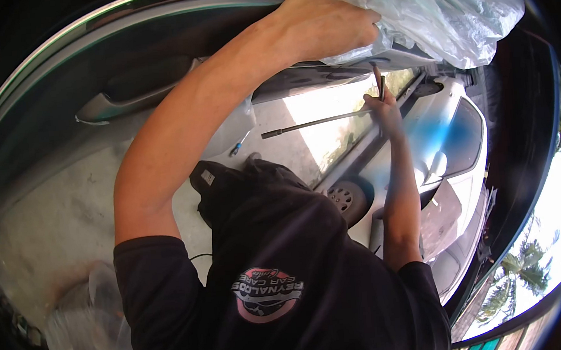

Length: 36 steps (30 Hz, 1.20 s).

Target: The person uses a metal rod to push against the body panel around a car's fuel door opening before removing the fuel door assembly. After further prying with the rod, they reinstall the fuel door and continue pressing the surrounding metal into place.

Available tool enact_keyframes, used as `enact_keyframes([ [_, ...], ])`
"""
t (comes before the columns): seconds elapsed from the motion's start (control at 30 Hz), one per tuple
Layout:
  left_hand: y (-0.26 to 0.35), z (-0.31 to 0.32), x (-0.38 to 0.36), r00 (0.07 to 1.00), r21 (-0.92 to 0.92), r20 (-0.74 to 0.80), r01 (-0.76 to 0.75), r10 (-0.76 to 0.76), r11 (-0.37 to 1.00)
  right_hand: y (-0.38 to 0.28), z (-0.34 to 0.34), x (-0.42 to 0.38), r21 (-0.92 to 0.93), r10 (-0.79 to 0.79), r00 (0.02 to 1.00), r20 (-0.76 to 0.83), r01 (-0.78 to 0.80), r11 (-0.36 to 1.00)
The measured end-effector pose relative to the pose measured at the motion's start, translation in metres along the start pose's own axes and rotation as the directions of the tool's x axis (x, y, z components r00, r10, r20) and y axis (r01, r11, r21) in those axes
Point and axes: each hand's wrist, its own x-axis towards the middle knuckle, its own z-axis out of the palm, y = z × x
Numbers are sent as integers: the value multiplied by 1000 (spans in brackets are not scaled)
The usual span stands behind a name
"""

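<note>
My left hand (345, 24) reaches across the top of the view, fingers curled in at the edge of a crumpled clear plastic sheet (451, 17). The sheet drapes over the dark car (154, 44) in front of me. My right hand (385, 110) is lower and to the right, closed around a long thin metal rod (322, 123). The rod points left and ends in a thicker dark tip; a short dark piece stands up at the hand. A door handle (103, 108) shows on the dark panel left of my left arm.
A white car (415, 146) with a blue painted patch stands to the right, its wheel (347, 199) near my body. A blue-handled screwdriver (236, 149) is by a hanging plastic sheet (235, 126). More plastic (92, 325) lies at lower left on the concrete floor (57, 236).
</note>
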Motion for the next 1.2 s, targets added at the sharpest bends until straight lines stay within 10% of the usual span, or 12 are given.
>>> enact_keyframes([
  [1.03,-2,-6,-4,995,-76,24,-98,101,992,53,99,25,-147,116,973,200,-88,985],
  [1.1,-3,-5,-4,992,-50,12,-128,128,991,79,91,34,-167,-135,939,317,196,966],
  [1.2,-4,-5,-2,985,48,45,-170,167,984,82,89,31,-162,-91,981,173,119,980],
])
